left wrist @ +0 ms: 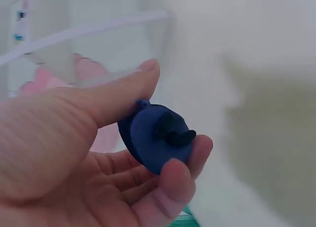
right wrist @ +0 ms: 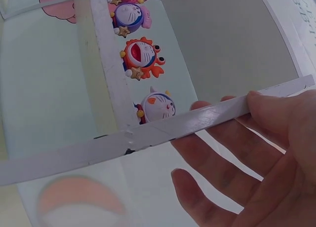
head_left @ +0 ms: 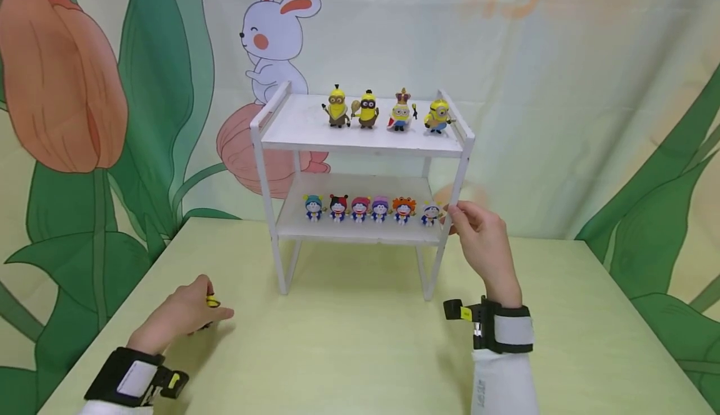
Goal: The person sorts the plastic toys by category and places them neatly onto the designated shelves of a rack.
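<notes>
At the table's left, my left hand (head_left: 188,307) pinches a small toy figurine (head_left: 212,301) between thumb and fingers. Yellow shows on it in the head view; the left wrist view shows its rounded blue side (left wrist: 160,138) with a dark part. My right hand (head_left: 485,240) is at the white shelf rack's right front post (right wrist: 197,121). Its thumb lies against the post and its fingers curl behind it. Just inside the post, on the lower shelf, stands a white-hooded cat figurine (head_left: 430,214). The orange crab-hatted figurine (right wrist: 140,58) is beside it.
The two-tier white rack (head_left: 360,146) stands at the back of the pale table (head_left: 349,352). Several yellow minion figurines (head_left: 368,110) stand on its top shelf. A row of blue cat figurines (head_left: 360,210) lines the lower shelf. A printed curtain (head_left: 534,90) hangs behind.
</notes>
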The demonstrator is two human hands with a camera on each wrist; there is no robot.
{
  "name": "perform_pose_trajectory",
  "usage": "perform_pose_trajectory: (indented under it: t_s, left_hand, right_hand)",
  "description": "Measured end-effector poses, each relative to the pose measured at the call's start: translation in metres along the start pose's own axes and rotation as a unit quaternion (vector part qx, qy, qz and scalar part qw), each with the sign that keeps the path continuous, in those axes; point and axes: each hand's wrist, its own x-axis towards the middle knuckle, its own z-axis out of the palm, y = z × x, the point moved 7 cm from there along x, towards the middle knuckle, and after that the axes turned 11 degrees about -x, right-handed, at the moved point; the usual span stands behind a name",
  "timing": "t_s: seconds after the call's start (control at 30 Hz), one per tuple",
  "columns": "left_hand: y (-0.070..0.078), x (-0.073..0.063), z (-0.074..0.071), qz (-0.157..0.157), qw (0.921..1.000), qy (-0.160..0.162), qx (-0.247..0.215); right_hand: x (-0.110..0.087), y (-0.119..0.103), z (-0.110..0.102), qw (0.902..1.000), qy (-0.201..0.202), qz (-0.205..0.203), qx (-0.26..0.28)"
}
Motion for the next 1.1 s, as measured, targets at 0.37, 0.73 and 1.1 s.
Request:
perform_pose_trajectory:
  t_s: [0.37, 0.73, 1.1]
  left_hand:
    - [0.071, -0.011, -0.033, 0.111, 0.9908, 0.068, -0.038]
    - [0.125, -0.028, -0.056, 0.221, 0.9663, 0.128, -0.028]
    - [0.166, -0.043, -0.083, 0.235, 0.9620, 0.134, -0.034]
  right_hand:
    - [0.001, 0.000, -0.004, 0.9999, 0.008, -0.006, 0.003]
    - [0.001, -0.001, -0.002, 0.9999, 0.007, -0.002, 0.008]
    - [0.001, -0.002, -0.001, 0.9999, 0.007, -0.011, 0.008]
